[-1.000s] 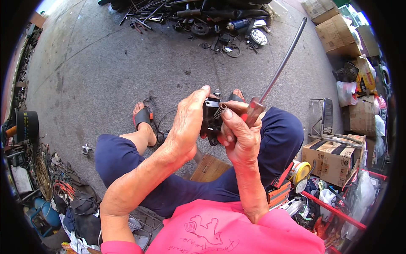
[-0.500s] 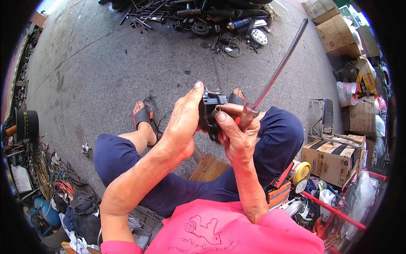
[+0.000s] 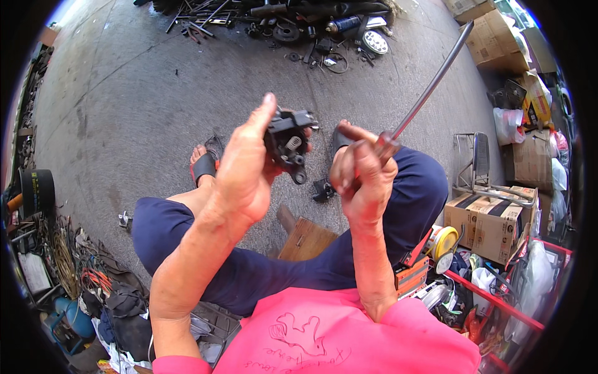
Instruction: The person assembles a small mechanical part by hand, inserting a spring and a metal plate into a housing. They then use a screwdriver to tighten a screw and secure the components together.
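Observation:
My left hand (image 3: 244,171) is closed round a black mechanical housing (image 3: 286,153), its thumb along one side and fingertips showing at the far edge. A small coil spring (image 3: 293,143) shows in the hollow of that housing. To the right, apart from it, my right hand (image 3: 366,177) is blurred, with its fingers curled round the dark red handle of a screwdriver (image 3: 430,87). The long shaft points up and to the right. Whether the right fingertips pinch anything else cannot be made out.
A small black part (image 3: 322,191) lies on the ground between my feet, near a wooden block (image 3: 306,240). Scrap metal (image 3: 286,31) is heaped at the far side. Cardboard boxes (image 3: 489,227) and a red-rimmed crate (image 3: 498,302) stand at right, cables and cloth at left.
My hands have moved apart. The left has shifted left with the housing and the right has drawn away to the right with the screwdriver. The spring, formerly at the right fingertips, now shows in the housing.

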Demonstrator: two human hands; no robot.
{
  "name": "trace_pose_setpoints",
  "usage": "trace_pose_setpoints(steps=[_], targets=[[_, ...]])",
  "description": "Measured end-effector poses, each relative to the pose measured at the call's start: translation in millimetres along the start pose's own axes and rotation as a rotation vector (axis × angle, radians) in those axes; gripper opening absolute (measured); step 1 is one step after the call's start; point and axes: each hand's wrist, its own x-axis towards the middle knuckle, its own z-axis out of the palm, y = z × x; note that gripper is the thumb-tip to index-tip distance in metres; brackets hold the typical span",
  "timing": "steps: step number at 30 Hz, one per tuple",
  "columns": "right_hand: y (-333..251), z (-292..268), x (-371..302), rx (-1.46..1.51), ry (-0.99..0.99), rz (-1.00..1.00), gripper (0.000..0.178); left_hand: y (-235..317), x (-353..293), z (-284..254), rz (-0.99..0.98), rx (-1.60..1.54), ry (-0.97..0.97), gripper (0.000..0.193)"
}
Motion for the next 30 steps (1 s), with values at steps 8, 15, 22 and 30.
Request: trace_pose_setpoints(steps=[8,15,22,30], targets=[[95,-97,50,-0.267,0.43,0.303,0.013,29,-5,-13,0.089,-0.104,0.059,0.043],[192,-138,32,-1.291,0.178,0.701,0.032,35,-10,-16,0.076,-0.179,0.045,0.04],[237,-132,36,-1.118,0.171,0.561,0.034,33,-11,-18,-0.001,-0.253,0.172,0.041],[276,-144,104,-1.084,0.626,0.685,0.039,32,-13,-16,-0.034,-0.197,0.26,0.041]])
